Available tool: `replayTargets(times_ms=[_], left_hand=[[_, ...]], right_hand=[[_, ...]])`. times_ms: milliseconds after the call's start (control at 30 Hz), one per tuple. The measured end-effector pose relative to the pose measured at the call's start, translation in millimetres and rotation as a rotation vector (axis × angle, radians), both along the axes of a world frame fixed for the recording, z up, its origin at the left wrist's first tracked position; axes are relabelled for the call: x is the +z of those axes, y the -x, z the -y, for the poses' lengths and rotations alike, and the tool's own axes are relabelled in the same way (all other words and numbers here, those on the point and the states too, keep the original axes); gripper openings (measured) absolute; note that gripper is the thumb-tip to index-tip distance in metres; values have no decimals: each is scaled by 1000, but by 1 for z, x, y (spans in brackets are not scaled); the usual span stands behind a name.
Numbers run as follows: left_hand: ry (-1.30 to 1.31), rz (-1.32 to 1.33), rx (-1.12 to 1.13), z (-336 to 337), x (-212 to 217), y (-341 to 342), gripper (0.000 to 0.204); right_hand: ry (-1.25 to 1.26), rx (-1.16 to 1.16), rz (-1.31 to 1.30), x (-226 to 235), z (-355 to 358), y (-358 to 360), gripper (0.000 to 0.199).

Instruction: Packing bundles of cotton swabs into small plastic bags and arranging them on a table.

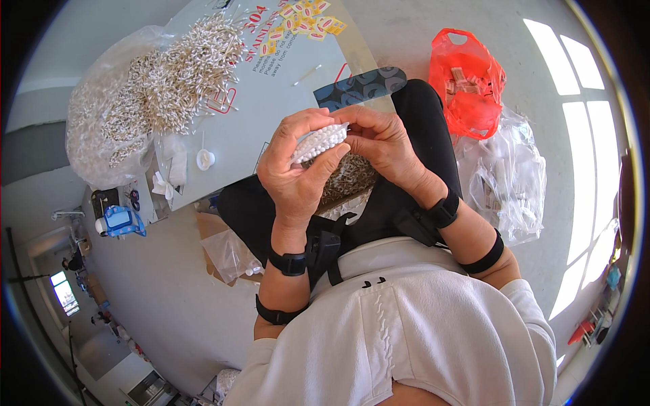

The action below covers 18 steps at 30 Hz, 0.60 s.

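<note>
A tight bundle of white-tipped cotton swabs sits in my left hand, its fingers and thumb wrapped round it. What looks like a clear packet edge shows at the bundle's right end. My right hand is there with thumb and forefinger pinched together at that end; its other fingers are curled. Whether the pinch is on the packet edge or on a swab is hard to make out. Below both hands, on my lap, loose cotton swabs fill an open container, partly hidden by my hands.
On the table at left lies a large heap of swabs spilling from a clear bag. Yellow labels are at the far edge. A red bag of small packets and a clear bag stand on the floor at right.
</note>
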<state>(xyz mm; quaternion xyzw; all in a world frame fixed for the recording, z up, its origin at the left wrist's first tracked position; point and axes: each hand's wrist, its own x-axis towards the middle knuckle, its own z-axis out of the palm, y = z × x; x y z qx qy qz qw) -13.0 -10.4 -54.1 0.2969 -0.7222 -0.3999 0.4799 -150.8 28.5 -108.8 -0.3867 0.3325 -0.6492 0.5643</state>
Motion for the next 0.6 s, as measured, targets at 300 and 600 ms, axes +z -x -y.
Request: replayTargets(times_ms=[300, 600], left_hand=[[69, 23, 27, 2, -5, -3, 25], [138, 62, 22, 5, -8, -4, 26]], right_hand=[[-43, 29, -27, -1, 0, -1, 24], [-47, 38, 6, -1, 2, -2, 22]])
